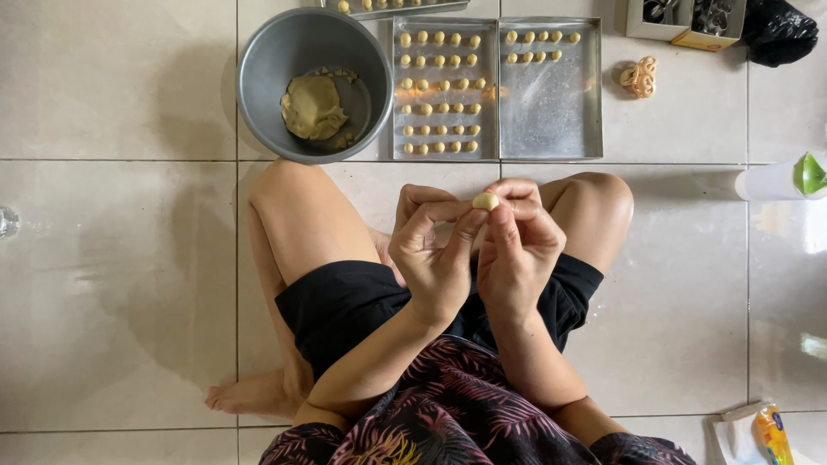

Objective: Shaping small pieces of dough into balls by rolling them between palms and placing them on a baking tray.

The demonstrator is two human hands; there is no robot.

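Your left hand [435, 250] and right hand [517, 250] pinch a dough ball [485, 201] between them above your knees. Beyond, on the floor [112, 258], the bowl [258, 60] holding dough [312, 107] sits left of two side-by-side trays [551, 112].

Third tray [392, 7] cut off by top edge

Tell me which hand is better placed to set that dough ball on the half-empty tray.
Probably the right hand: it pinches the dough ball with the left hand, and the half-empty tray lies ahead on its side.
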